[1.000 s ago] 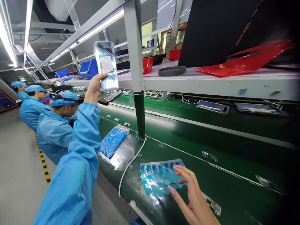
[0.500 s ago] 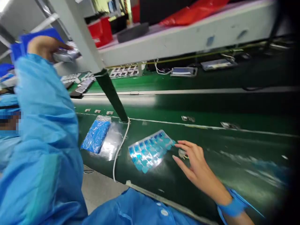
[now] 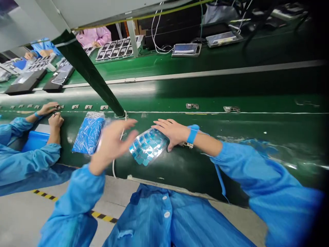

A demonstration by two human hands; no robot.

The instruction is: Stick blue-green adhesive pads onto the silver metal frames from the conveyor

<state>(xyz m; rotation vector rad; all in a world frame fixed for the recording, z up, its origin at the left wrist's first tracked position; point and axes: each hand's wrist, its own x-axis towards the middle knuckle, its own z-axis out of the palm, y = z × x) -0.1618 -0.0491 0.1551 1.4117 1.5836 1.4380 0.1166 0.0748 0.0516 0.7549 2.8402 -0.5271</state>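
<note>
My right hand (image 3: 172, 132) lies open, fingers (image 3: 159, 126) flat on the sheet of blue film tabs (image 3: 147, 146) at 12 o'clock on the green conveyor belt (image 3: 231, 127), gripping nothing; my blurred left hand (image 3: 110, 144) hovers open and empty at 9 o'clock; flat fingers steady the sheet best.

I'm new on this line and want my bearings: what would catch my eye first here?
The eye goes first to the sheet of small blue film pieces in the middle of the green belt, with the person's right hand at its edge and the blurred left hand beside it. Just left of them lies a blue bagged pack. Farther off, beyond the belt, stands a rack of dark rectangular parts.
</note>
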